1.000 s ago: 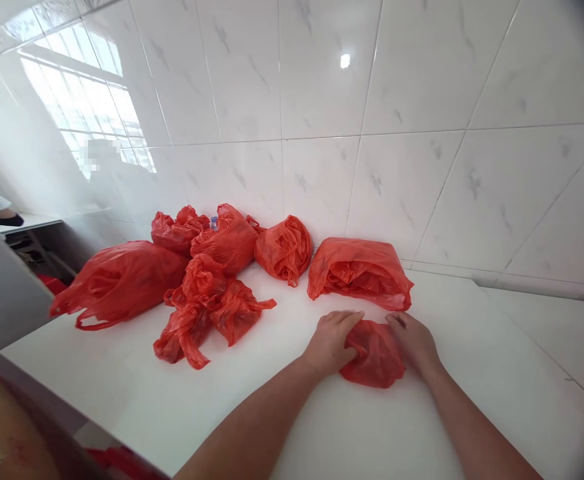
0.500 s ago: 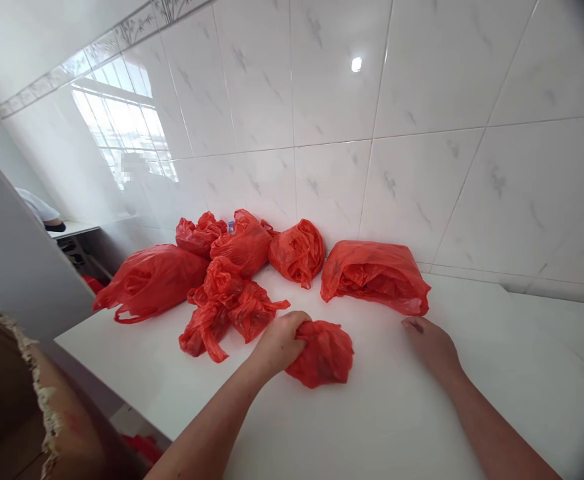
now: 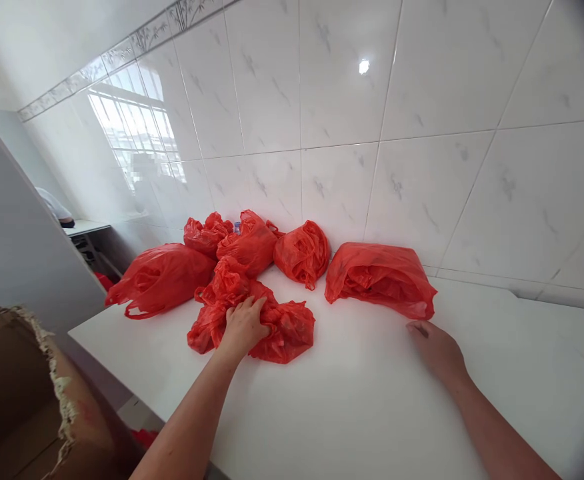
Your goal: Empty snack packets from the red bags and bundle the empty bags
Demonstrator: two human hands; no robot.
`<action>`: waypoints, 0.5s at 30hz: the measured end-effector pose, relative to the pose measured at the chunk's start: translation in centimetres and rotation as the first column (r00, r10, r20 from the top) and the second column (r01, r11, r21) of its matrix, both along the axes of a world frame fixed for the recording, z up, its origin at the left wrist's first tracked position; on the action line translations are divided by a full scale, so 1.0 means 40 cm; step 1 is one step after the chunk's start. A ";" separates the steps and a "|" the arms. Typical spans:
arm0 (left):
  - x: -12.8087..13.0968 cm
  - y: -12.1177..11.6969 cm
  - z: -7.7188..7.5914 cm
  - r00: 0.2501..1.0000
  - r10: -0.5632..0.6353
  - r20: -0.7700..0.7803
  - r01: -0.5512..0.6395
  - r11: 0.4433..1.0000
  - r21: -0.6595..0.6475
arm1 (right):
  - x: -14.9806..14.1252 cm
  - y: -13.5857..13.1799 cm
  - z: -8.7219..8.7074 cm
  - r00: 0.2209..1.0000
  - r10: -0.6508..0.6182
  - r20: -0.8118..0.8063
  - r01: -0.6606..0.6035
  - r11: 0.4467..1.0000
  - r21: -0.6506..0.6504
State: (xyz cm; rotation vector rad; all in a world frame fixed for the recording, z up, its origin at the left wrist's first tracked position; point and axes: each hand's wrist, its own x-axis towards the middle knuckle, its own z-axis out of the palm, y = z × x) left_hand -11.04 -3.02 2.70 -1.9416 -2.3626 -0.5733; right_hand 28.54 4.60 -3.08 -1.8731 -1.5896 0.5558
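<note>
My left hand [image 3: 245, 327] is closed on a crumpled red plastic bag [image 3: 292, 333], its fingers bent over the plastic and partly lost in the folds. This bag lies against a cluster of small knotted red bags [image 3: 229, 280] on the white table [image 3: 362, 400]. My right hand [image 3: 439, 353] rests on the tabletop with curled fingers and nothing visible in them. Just beyond it lies a larger, flattened red bag [image 3: 382, 277], close to the knuckles but apart from them.
Along the tiled wall [image 3: 342, 180] sit a round bundled red bag [image 3: 302, 253] and more red bags. A big red bag [image 3: 167, 277] with loose handles lies at the left. A torn-edged cardboard box [image 3: 72, 393] stands at lower left. Another person's arm [image 3: 55, 207] shows far left.
My left hand has carried the crumpled red bag leftward, up against the knotted bags. My right hand has stayed in place, while the view has shifted slightly.
</note>
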 end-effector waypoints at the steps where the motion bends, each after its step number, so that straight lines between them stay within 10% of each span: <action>1: 0.003 0.000 -0.004 1.000 -0.009 0.003 0.009 1.000 0.000 | -0.001 -0.001 0.001 1.000 -0.003 -0.002 0.003 1.000 -0.006; 9: 0.035 -0.042 -0.008 0.991 -0.132 0.021 0.131 0.989 0.070 | -0.003 -0.007 0.007 1.000 0.000 0.009 0.000 1.000 -0.024; 15: 0.020 -0.068 0.018 0.973 0.097 -0.208 -0.054 0.978 0.201 | 0.000 -0.004 -0.001 1.000 0.004 -0.004 -0.004 1.000 -0.002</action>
